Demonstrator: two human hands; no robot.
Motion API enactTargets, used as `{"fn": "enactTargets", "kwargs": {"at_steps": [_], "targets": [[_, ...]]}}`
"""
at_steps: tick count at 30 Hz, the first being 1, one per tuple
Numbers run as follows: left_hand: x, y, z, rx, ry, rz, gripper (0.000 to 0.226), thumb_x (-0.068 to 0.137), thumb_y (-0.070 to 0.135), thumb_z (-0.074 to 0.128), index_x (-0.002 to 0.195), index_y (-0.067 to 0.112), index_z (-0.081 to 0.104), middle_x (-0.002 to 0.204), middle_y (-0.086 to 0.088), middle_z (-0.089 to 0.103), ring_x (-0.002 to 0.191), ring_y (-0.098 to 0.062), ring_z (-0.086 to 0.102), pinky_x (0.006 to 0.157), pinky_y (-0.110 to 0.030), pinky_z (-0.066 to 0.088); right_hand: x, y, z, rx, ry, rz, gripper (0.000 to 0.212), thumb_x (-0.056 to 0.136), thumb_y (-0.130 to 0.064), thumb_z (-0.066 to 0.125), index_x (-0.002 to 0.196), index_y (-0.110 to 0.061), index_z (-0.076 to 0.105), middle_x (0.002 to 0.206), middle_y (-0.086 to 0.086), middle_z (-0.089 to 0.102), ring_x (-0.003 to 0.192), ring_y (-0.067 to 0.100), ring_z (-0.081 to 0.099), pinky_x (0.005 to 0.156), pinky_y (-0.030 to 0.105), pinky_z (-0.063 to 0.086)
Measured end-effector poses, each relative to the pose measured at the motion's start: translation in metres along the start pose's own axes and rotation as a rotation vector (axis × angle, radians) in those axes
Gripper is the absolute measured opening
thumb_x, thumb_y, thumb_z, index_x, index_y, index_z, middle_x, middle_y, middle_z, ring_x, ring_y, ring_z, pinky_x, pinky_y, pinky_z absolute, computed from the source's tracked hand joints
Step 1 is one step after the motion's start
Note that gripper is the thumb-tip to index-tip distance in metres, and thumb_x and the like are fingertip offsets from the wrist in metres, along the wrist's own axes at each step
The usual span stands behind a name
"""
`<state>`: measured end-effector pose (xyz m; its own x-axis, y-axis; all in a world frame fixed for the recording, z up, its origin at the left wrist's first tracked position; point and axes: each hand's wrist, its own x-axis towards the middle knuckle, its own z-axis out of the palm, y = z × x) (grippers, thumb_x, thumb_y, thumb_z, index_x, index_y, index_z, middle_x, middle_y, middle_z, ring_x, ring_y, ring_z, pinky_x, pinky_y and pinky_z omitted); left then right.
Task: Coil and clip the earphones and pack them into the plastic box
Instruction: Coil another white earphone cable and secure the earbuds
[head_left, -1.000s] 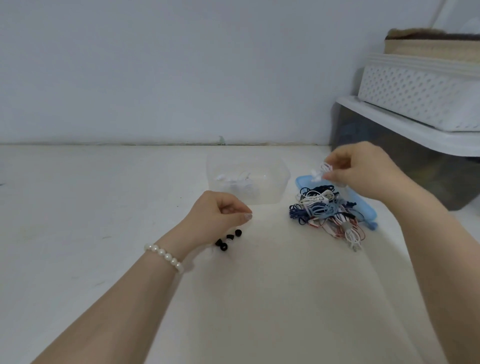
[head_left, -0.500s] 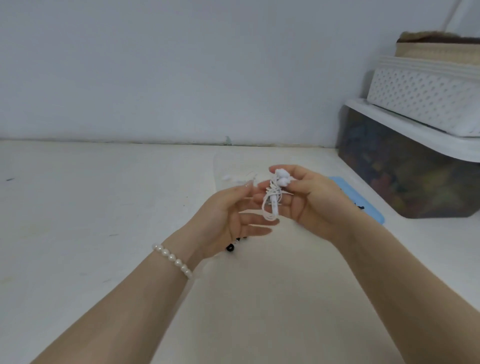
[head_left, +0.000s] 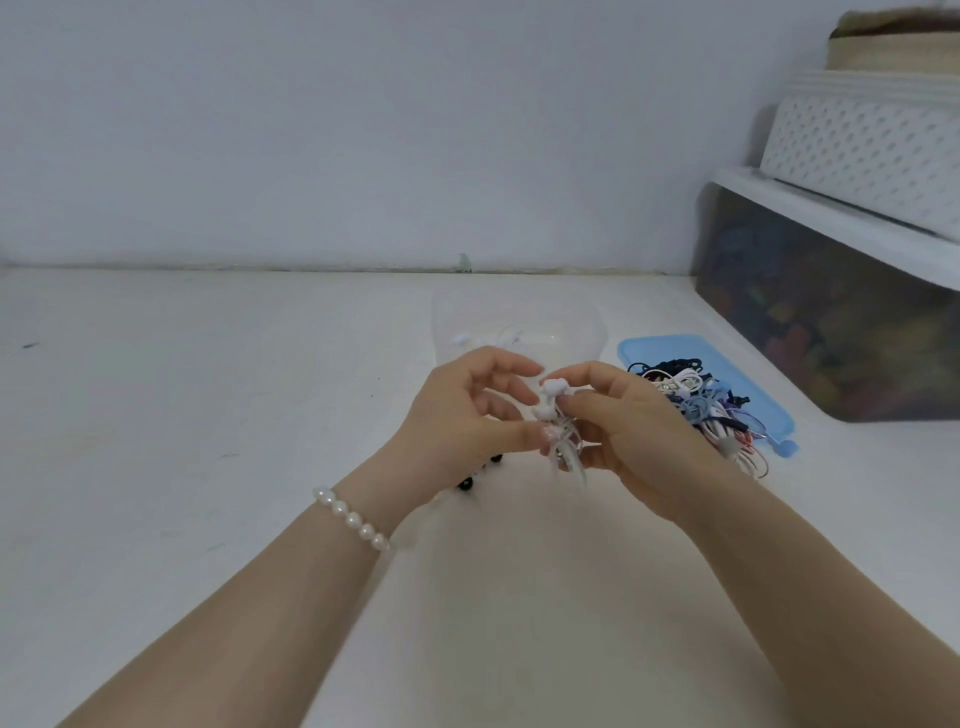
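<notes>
Both hands meet over the white table and hold one white earphone set. My right hand pinches its earbuds at the top, and the blurred cord hangs below. My left hand grips the cord with thumb and fingertip, the other fingers spread. Behind the hands stands the clear plastic box, with some white earphones inside. A heap of tangled earphones in white, blue and black lies on the blue lid to the right. Small black clips lie under my left wrist.
A dark storage bin with a white lid stands at the right, close to the blue lid. A white perforated basket sits on top of it. The wall runs along the back of the table.
My right hand lifted a white earphone set from the heap and brought it to the middle. My left hand rose from the clips and took hold of the cord.
</notes>
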<state>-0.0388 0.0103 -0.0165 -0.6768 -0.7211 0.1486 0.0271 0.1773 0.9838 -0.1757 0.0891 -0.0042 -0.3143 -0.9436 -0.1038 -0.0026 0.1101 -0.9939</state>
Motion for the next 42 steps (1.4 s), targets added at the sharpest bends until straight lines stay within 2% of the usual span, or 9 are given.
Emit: {"fn": "enactTargets", "kwargs": {"at_steps": [3, 8, 12, 20, 24, 29, 35, 39, 42], "targets": [[0.000, -0.001, 0.004, 0.007, -0.017, 0.014, 0.035, 0.065, -0.004, 0.078, 0.090, 0.016, 0.064, 0.086, -0.008, 0.064, 0.069, -0.023, 0.062, 0.057, -0.029, 0.051, -0.001, 0.002, 0.002, -0.024, -0.025, -0.007, 0.012, 0.091, -0.004, 0.048, 0.092, -0.011, 0.058, 0.078, 0.010, 0.062, 0.062, 0.021, 0.057, 0.055, 0.031, 0.048], [0.001, -0.001, -0.001, -0.056, 0.007, -0.019, 0.013, 0.077, -0.002, 0.068, 0.083, 0.009, 0.066, 0.078, -0.003, 0.068, 0.063, -0.015, 0.066, 0.061, -0.025, 0.054, -0.003, 0.002, -0.003, 0.042, -0.123, 0.014, 0.012, 0.085, -0.003, 0.051, 0.091, -0.013, 0.057, 0.075, 0.009, 0.060, 0.060, 0.020, 0.056, 0.059, 0.032, 0.046], [0.000, -0.003, 0.000, -0.027, 0.013, -0.018, 0.014, 0.075, -0.003, 0.070, 0.083, 0.007, 0.065, 0.077, -0.009, 0.067, 0.066, -0.018, 0.065, 0.062, -0.026, 0.054, -0.003, 0.004, 0.000, 0.030, -0.099, -0.015, 0.006, 0.084, -0.016, 0.060, 0.085, -0.011, 0.057, 0.071, 0.007, 0.061, 0.060, 0.021, 0.054, 0.059, 0.032, 0.047], [-0.001, -0.004, -0.003, -0.021, -0.023, -0.075, 0.026, 0.072, -0.006, 0.071, 0.096, -0.001, 0.064, 0.086, -0.020, 0.068, 0.076, -0.029, 0.068, 0.072, -0.034, 0.058, -0.001, 0.012, 0.005, -0.085, -0.037, -0.094, 0.016, 0.090, -0.017, 0.052, 0.077, -0.009, 0.054, 0.063, 0.003, 0.060, 0.058, 0.016, 0.059, 0.064, 0.033, 0.050], [0.002, 0.001, -0.014, -0.047, -0.012, -0.087, 0.015, 0.079, 0.005, 0.067, 0.094, 0.007, 0.065, 0.083, -0.011, 0.070, 0.069, -0.019, 0.068, 0.065, -0.028, 0.055, 0.001, 0.010, 0.005, 0.049, -0.008, -0.085, 0.018, 0.092, -0.013, 0.049, 0.075, -0.010, 0.054, 0.061, 0.001, 0.059, 0.055, 0.014, 0.056, 0.063, 0.032, 0.050], [0.008, 0.003, -0.049, 0.275, 0.162, -0.076, 0.004, 0.078, 0.014, 0.071, 0.075, 0.014, 0.068, 0.067, -0.003, 0.061, 0.054, -0.003, 0.055, 0.054, -0.015, 0.044, 0.003, 0.005, -0.009, 0.210, 0.033, -0.044, 0.016, 0.090, -0.016, 0.048, 0.077, -0.008, 0.054, 0.069, 0.008, 0.054, 0.056, 0.017, 0.051, 0.052, 0.025, 0.051], [0.008, -0.006, -0.062, 0.630, 0.005, -0.215, 0.010, 0.076, 0.010, 0.072, 0.070, 0.018, 0.069, 0.064, 0.004, 0.060, 0.058, -0.007, 0.051, 0.058, -0.014, 0.041, 0.002, 0.006, -0.015, 0.359, -0.074, -0.005, 0.013, 0.077, -0.022, 0.050, 0.077, -0.010, 0.054, 0.074, 0.007, 0.056, 0.062, 0.017, 0.056, 0.062, 0.026, 0.048], [0.009, -0.008, -0.061, 0.650, -0.012, -0.200, 0.010, 0.075, 0.011, 0.073, 0.071, 0.018, 0.069, 0.065, 0.007, 0.061, 0.054, -0.001, 0.050, 0.054, -0.008, 0.040, 0.002, 0.007, -0.017, 0.402, -0.104, 0.025, 0.013, 0.078, -0.026, 0.048, 0.076, -0.014, 0.054, 0.074, 0.005, 0.062, 0.060, 0.015, 0.055, 0.057, 0.024, 0.044], [0.008, -0.007, -0.063, 0.650, -0.016, -0.178, 0.015, 0.074, 0.010, 0.074, 0.067, 0.021, 0.067, 0.065, 0.006, 0.062, 0.051, -0.001, 0.049, 0.054, -0.010, 0.041, 0.002, 0.007, -0.016, 0.411, -0.092, 0.035, 0.013, 0.077, -0.025, 0.049, 0.076, -0.013, 0.054, 0.072, 0.006, 0.060, 0.057, 0.014, 0.054, 0.057, 0.023, 0.043]]}}
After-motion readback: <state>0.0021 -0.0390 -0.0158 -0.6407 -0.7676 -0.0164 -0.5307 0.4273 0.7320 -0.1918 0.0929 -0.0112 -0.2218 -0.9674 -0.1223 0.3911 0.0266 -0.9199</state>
